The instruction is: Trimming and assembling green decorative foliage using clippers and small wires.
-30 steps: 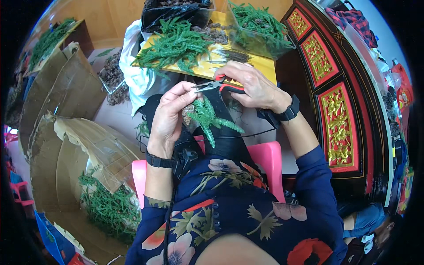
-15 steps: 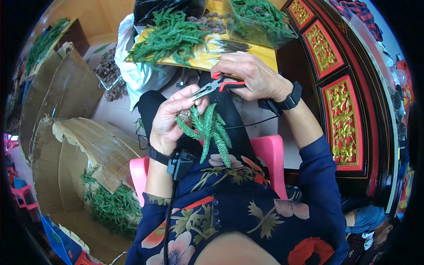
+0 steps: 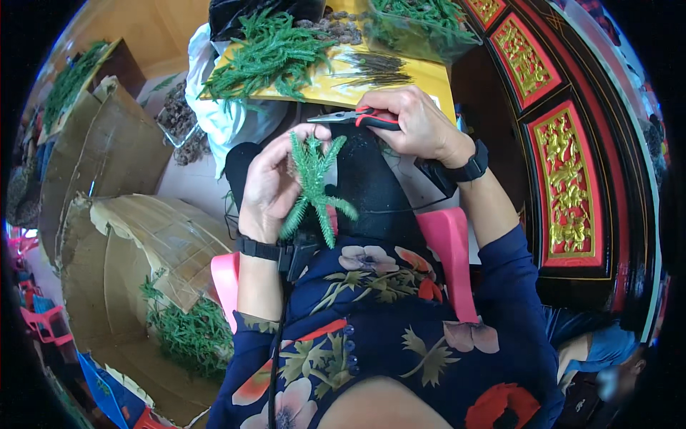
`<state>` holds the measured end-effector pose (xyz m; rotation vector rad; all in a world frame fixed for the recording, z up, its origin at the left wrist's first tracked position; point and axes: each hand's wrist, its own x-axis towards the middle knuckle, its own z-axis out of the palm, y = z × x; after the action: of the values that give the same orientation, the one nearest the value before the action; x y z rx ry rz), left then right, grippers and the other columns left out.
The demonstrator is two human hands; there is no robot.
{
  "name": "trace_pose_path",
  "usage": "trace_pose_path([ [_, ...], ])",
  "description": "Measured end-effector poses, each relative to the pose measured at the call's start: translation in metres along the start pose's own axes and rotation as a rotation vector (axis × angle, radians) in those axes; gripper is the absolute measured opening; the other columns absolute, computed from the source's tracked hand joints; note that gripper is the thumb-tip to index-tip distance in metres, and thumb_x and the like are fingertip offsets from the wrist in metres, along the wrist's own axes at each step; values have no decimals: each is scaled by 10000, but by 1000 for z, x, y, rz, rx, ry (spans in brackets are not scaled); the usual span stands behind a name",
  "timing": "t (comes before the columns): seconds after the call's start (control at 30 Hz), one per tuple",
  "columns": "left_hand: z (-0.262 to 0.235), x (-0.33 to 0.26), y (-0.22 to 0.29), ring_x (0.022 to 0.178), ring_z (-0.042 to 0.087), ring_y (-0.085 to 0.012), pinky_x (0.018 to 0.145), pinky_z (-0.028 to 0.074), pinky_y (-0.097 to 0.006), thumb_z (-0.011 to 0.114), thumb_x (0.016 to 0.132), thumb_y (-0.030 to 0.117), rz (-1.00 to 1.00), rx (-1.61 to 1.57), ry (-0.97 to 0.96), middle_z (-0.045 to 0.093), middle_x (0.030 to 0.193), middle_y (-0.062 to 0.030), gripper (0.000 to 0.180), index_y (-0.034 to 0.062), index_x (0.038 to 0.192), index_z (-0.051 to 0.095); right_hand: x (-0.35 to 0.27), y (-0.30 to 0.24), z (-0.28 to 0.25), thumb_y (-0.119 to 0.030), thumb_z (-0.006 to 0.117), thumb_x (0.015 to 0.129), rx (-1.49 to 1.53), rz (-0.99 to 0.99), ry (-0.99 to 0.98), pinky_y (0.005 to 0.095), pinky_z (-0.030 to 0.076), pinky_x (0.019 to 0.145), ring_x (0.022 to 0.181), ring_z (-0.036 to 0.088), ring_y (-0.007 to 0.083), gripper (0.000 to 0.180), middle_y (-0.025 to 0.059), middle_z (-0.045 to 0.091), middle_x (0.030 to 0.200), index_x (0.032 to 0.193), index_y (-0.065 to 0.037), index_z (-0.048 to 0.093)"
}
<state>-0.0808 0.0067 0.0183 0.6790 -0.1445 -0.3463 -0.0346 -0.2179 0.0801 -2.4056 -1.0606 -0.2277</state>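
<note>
My left hand (image 3: 270,187) holds a green artificial pine sprig (image 3: 313,187) upright over my lap, its branches fanning downward. My right hand (image 3: 414,123) grips red-handled pliers (image 3: 355,117), whose jaws point left and meet the sprig's top end by my left fingertips. Both wrists wear black bands. Ahead of my hands a yellow tray (image 3: 321,84) carries a pile of green sprigs (image 3: 266,56) and a bundle of thin dark wires (image 3: 371,68).
An open cardboard box (image 3: 136,279) at my left holds more green sprigs (image 3: 187,332). A white bag (image 3: 218,114) and a bin of brown pieces (image 3: 179,121) sit left of the tray. A dark cabinet with red and gold panels (image 3: 568,186) stands at right. I sit on a pink chair (image 3: 446,247).
My hands have drawn closer to my body. The sprig has turned more upright in my left hand, and the pliers stay at its top end.
</note>
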Motion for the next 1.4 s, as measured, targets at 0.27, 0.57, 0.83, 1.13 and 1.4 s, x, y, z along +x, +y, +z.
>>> trace_pose_path([
  [0.27, 12, 3, -11, 725, 577, -103, 673, 456, -241, 586, 869, 94, 260, 607, 146, 629, 845, -46, 143, -11, 949, 639, -16, -14, 8, -168, 632, 799, 39, 271, -16, 367, 453, 640, 697, 595, 335, 167, 174, 602, 718, 859, -13, 616],
  [0.57, 14, 6, -21, 607, 527, -52, 528, 405, -213, 611, 866, 65, 626, 1085, 362, 604, 774, 17, 109, -12, 930, 654, -21, -34, 29, -255, 620, 800, 149, 538, -16, 454, 475, 729, 809, 603, 418, 251, 238, 631, 803, 881, -21, 658],
  [0.83, 20, 4, -22, 604, 507, -45, 534, 397, -198, 612, 865, 71, 473, 729, 367, 601, 763, 15, 124, -15, 943, 657, -31, -35, 36, -270, 608, 833, 211, 541, 7, 486, 459, 720, 821, 593, 437, 285, 260, 618, 815, 903, 5, 611],
  [1.13, 12, 8, -29, 638, 508, -48, 566, 406, -207, 613, 860, 70, 550, 929, 380, 589, 821, -4, 134, -28, 938, 658, -37, -35, 36, -240, 610, 825, 136, 452, 24, 489, 465, 704, 790, 598, 440, 252, 258, 619, 783, 902, 0, 618],
  [1.4, 20, 7, -26, 635, 512, -49, 578, 416, -197, 615, 868, 80, 499, 820, 348, 584, 814, -1, 154, -28, 971, 651, -39, -34, 35, -217, 614, 819, 60, 412, 63, 477, 476, 676, 749, 600, 430, 250, 236, 616, 748, 927, 9, 616],
])
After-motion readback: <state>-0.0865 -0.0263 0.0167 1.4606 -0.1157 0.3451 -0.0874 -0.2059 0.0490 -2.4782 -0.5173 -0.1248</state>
